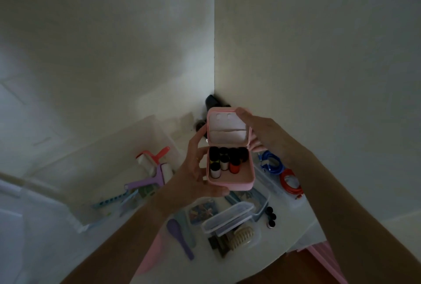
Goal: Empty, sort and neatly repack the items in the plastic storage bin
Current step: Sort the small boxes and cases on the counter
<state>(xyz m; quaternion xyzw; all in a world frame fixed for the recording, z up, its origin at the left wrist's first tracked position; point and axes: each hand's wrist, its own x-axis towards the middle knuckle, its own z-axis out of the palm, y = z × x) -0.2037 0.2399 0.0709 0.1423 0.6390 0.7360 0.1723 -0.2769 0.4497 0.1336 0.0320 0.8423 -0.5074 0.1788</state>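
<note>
**Pink case open in both hands, above the sorting table**

White table (293,233) in the room corner, items spread across it. Clear plastic storage bin (127,160) lies at my left, holding lint rollers (159,167): one with a coral handle, one lilac. Its far wall is hard to make out against the pale wall.

Nearer me, a clear lidded container (230,217) sits on the table, lid askew, a cream hair claw (242,233) just below it. A purple spoon-like tool (180,236) lies to its left. Blue cable coil (272,162) and red cable coil (290,183) rest at the right, side by side.

Pink case (230,163): small, square, rounded corners, hinged lid standing up at the far side, pale lining inside. The tray opens upward toward me; no clear long axis. Inside, thread spools (224,163) stand upright, bunched at the back: black, white, one orange-red. Front part of the tray is bare.

My left hand (200,170) grips the case's left side and underside, fingers curled round it. My right hand (257,131) holds the lid, thumb on its top edge, fingers behind.

Three loose dark spools (271,216) stand on the table near the container.
</note>
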